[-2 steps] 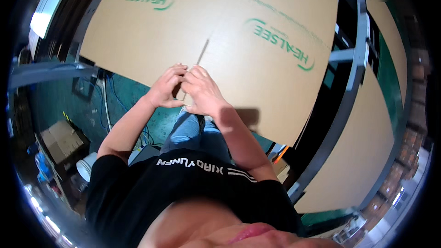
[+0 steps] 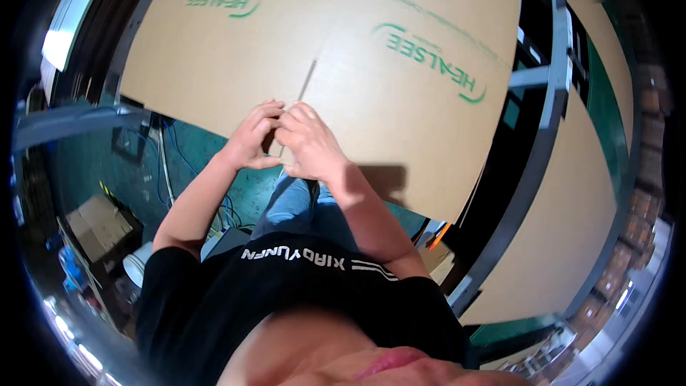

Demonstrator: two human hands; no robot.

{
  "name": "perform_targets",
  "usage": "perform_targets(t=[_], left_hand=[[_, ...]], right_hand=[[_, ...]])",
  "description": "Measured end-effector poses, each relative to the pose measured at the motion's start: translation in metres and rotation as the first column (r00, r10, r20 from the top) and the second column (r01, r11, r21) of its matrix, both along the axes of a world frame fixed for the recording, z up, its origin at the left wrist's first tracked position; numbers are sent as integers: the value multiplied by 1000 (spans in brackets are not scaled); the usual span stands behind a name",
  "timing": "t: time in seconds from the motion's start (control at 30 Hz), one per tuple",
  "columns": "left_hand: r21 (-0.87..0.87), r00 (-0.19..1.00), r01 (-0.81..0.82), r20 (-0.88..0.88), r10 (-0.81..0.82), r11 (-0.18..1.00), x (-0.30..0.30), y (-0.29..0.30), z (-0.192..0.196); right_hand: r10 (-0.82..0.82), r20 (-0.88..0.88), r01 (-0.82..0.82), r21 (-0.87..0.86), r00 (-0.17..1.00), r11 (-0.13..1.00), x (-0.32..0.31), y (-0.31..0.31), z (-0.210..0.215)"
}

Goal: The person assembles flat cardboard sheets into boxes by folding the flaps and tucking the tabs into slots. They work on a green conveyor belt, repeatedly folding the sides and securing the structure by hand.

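A large brown cardboard sheet (image 2: 400,136) with green print lies in front of me, a narrow dark slit (image 2: 308,78) running in from its near edge. My left hand (image 2: 250,136) is at that edge, left of the slit, its fingers bent over the top and its thumb at the rim. Just right of it, my right hand (image 2: 309,141) is closed on the same edge, with its fingertips beside the slit. The two hands nearly touch. Their palms hide part of the slit and the undersides of the fingers.
Grey metal frame bars (image 2: 550,86) run along the right, with another cardboard sheet (image 2: 564,229) beyond. At lower left stand an open cardboard box (image 2: 100,225) and a white bucket (image 2: 136,264). Cables (image 2: 163,164) trail over the green floor (image 2: 207,150).
The cardboard sheet and its print sit slightly farther left in the picture. Both hands keep nearly the same grip and have shifted a little left too.
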State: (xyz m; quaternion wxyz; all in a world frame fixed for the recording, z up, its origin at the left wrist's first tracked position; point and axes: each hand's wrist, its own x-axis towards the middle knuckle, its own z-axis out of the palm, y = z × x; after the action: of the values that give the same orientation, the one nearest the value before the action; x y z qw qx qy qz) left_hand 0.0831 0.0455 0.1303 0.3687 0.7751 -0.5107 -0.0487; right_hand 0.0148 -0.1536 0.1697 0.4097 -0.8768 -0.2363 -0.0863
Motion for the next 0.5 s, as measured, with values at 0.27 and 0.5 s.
perform_targets(t=[0.27,0.5], left_hand=[[40,995,0,104,-4,999,3,7,-9],[-30,999,14,46,-13,999,-5,6,-3]], right_hand=[[-54,19,53,23,998,998,-5,4,-14],[15,-65,-16,-17,998,1000,-3,3,-1]])
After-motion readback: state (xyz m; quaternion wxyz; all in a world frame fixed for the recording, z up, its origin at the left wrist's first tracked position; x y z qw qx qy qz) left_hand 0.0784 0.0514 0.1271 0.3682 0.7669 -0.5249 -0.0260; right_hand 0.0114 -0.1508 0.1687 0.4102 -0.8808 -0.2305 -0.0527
